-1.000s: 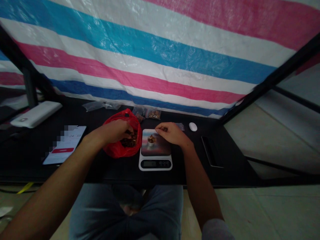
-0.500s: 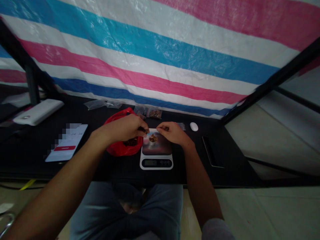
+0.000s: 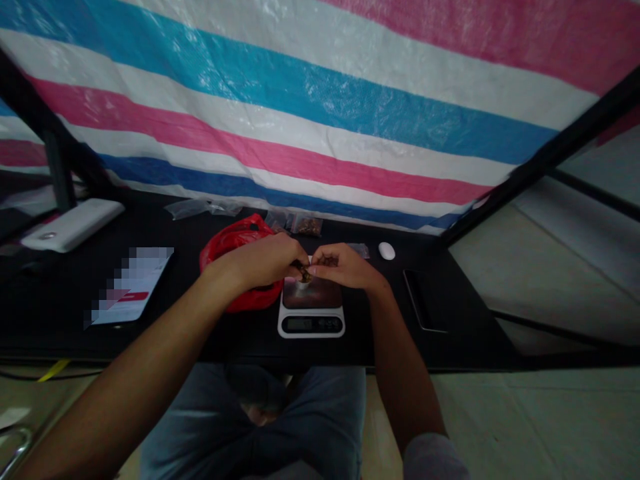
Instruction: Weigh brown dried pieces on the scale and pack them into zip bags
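Observation:
A white kitchen scale (image 3: 312,323) with a dark weighing plate and a small display stands on the black table. On its plate sits a small white cup (image 3: 303,285), heaped with brown dried pieces (image 3: 305,274). My left hand (image 3: 283,257) reaches over the cup from the left, fingers pinched at its top. From the right, my right hand (image 3: 345,265) meets it there, thumb and fingers curled together. Whatever either pinch holds is too small and dark to make out. An open red plastic bag (image 3: 255,300) lies left of the scale, partly covered by my left hand and forearm.
Behind the bag lie clear plastic bags (image 3: 200,208), one with brown pieces (image 3: 307,225). To the right are a white mouse-like object (image 3: 387,251) and a dark phone (image 3: 424,303). At left lie a lit phone (image 3: 137,293) and a white device (image 3: 74,225). Striped sheeting (image 3: 300,127) hangs behind.
My left hand has moved right, from beside the cup to over it. My right fingers have shifted left and down to meet it, covering part of the cup's contents.

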